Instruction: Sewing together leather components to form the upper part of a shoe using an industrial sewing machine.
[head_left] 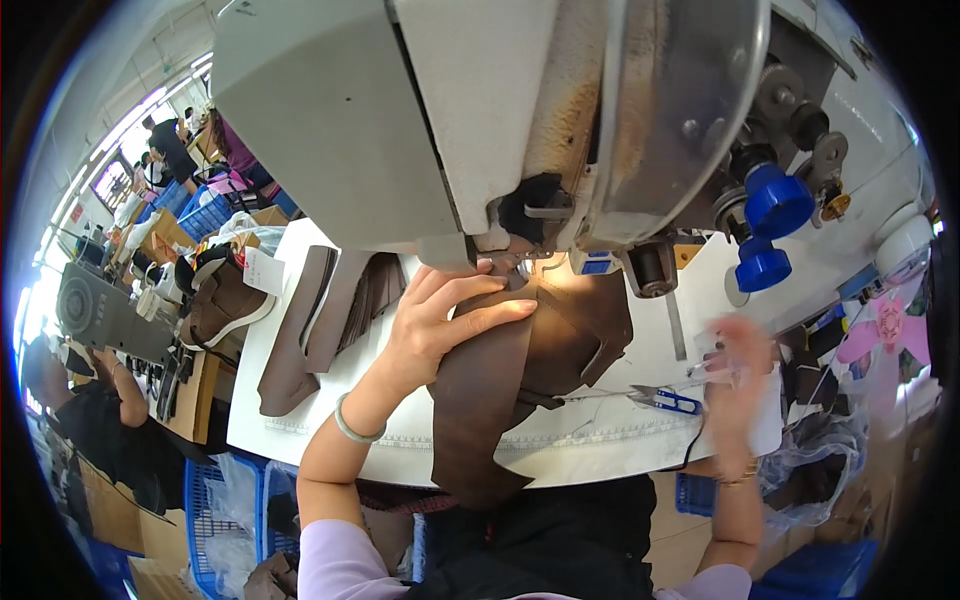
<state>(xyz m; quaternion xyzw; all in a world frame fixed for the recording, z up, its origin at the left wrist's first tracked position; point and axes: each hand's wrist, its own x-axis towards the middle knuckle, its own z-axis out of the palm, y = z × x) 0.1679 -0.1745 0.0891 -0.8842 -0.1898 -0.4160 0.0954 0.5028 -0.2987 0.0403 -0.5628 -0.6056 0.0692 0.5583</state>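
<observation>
My left hand (pixel 435 315), a pale bangle on its wrist, lies on a brown leather piece (pixel 475 410) with the fingers stretched out towards the sewing machine's (pixel 500 235) needle area. The leather runs from under the machine head over the table's front edge. Beside it, to the right, another brown leather part (pixel 580 320) sits in the lamp light. My right hand (pixel 740 365) is smeared by motion over the right side of the table, so its fingers and anything in them are unclear. Just left of it are blue-handled thread snips (pixel 665 400).
Long brown leather strips (pixel 300 335) and a fanned stack of brown pieces (pixel 365 305) lie on the left of the white table (pixel 400 455). Further left stands a brown shoe (pixel 225 300) with a paper tag. Blue baskets (pixel 225 520) are below; people work in the background.
</observation>
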